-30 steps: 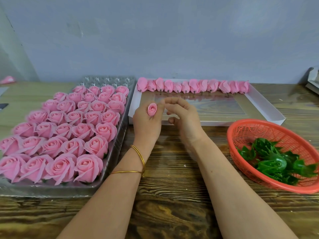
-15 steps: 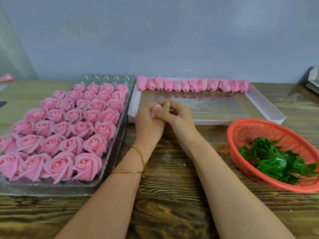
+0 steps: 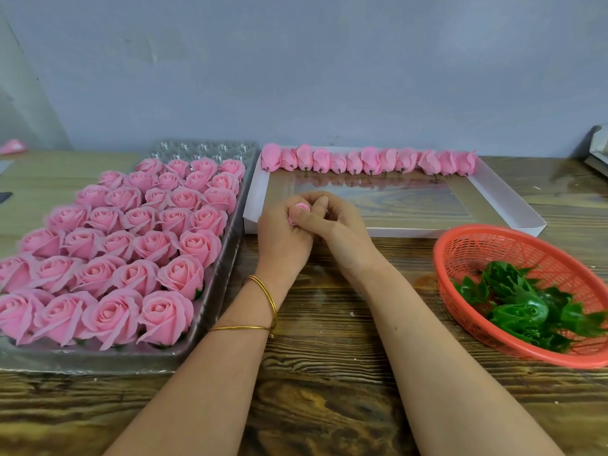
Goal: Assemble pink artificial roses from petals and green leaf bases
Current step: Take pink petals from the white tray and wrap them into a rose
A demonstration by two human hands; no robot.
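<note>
A small pink rose bud (image 3: 300,207) is held between both hands over the near edge of the white tray (image 3: 506,205). My left hand (image 3: 283,238) grips it from the left, and my right hand (image 3: 335,225) has its fingers curled over the bud, so only the top shows. A row of several pink buds (image 3: 368,161) lies along the tray's far side. Green leaf bases (image 3: 523,304) lie piled in the red basket (image 3: 477,245) on the right. Finished pink roses (image 3: 131,238) fill a clear plastic tray (image 3: 210,311) on the left.
The wooden table (image 3: 329,390) runs to a grey wall behind. A pink scrap (image 3: 13,147) lies at the far left, and a grey object (image 3: 597,149) sits at the far right edge.
My right hand has closed over the bud that my left hand held up alone a second ago. Both hands have stayed together at the tray's near edge since.
</note>
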